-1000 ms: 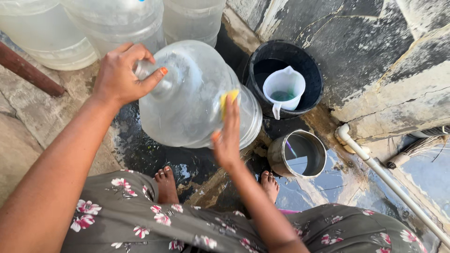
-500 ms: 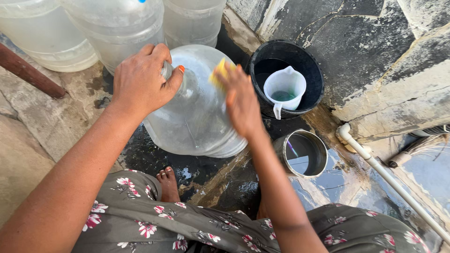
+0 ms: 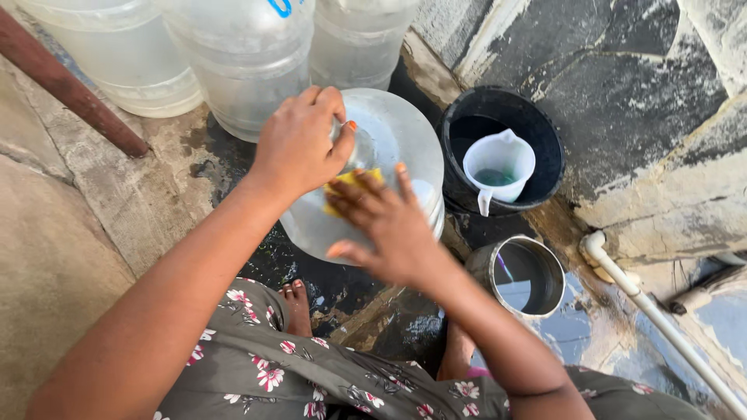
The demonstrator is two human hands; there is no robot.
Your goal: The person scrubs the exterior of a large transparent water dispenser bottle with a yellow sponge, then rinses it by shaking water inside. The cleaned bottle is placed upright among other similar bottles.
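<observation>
At centre, your left hand clamps the clear jug's neck while your right hand presses a yellow sponge on it. At 2 o'clock, a black bucket holds a white pitcher.

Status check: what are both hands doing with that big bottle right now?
Left hand grips neck of clear water bottle. Right hand presses yellow sponge on its side. Black bucket with white jug beside it; nothing in the way.
</observation>
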